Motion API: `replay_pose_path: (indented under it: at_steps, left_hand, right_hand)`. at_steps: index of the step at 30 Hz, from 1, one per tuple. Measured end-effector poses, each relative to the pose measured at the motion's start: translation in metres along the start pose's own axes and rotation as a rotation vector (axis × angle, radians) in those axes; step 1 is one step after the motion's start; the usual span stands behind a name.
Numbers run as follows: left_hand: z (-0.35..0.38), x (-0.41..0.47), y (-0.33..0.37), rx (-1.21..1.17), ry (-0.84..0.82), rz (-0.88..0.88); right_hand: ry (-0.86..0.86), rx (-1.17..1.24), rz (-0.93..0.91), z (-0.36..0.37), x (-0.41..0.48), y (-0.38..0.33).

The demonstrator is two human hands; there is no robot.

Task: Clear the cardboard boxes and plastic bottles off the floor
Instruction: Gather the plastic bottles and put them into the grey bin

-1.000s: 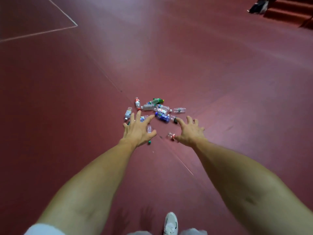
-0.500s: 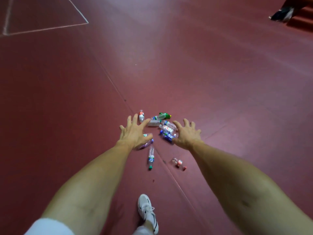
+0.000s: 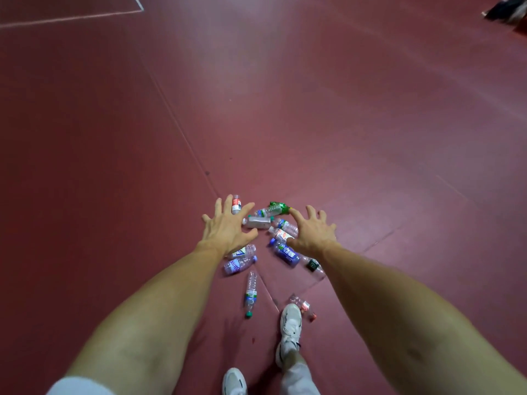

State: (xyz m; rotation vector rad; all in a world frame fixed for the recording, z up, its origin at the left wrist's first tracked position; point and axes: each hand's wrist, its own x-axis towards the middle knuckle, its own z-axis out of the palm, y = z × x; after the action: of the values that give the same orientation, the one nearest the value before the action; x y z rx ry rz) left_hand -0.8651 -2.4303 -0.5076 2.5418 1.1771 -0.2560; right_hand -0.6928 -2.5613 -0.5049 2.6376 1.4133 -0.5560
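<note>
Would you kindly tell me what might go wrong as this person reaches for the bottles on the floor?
1. The leading white shoe is planted right beside the red-capped bottle, with the green-capped bottle close by; another step might land on one and roll.
2. The left hand and right hand are spread open, holding nothing, over a cluster of bottles probably too many for one scoop; some could slip and scatter across the smooth floor.

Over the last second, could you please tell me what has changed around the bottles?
The person stepped closer: the plastic bottles now sit nearer, and a white shoe has landed beside the red-capped bottle. Nothing was gripped or let go. The left hand and right hand stay spread and empty over the bottles, which keep their scatter.
</note>
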Motion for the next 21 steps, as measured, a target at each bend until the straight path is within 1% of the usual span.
replay_pose_path:
  at_steps: [6, 10, 14, 18, 21]
  left_hand:
    - [0.015, 0.083, 0.005, -0.01, -0.06, -0.072]
    - [0.061, 0.149, -0.001, -0.042, -0.06, -0.099]
    - [0.145, 0.206, -0.025, -0.056, -0.065, -0.11]
    - [0.252, 0.26, -0.064, -0.034, -0.07, -0.095]
    - [0.339, 0.296, -0.096, -0.018, -0.106, -0.084]
  right_hand:
    - [-0.056, -0.012, -0.08, 0.005, 0.105, 0.016]
    - [-0.081, -0.037, -0.11, 0.045, 0.178, 0.026]
    - [-0.123, -0.071, -0.107, 0.125, 0.244, 0.031]
    - [-0.144, -0.09, -0.129, 0.231, 0.303, 0.029]
    - [-0.147, -0.097, -0.12, 0.32, 0.345, 0.03]
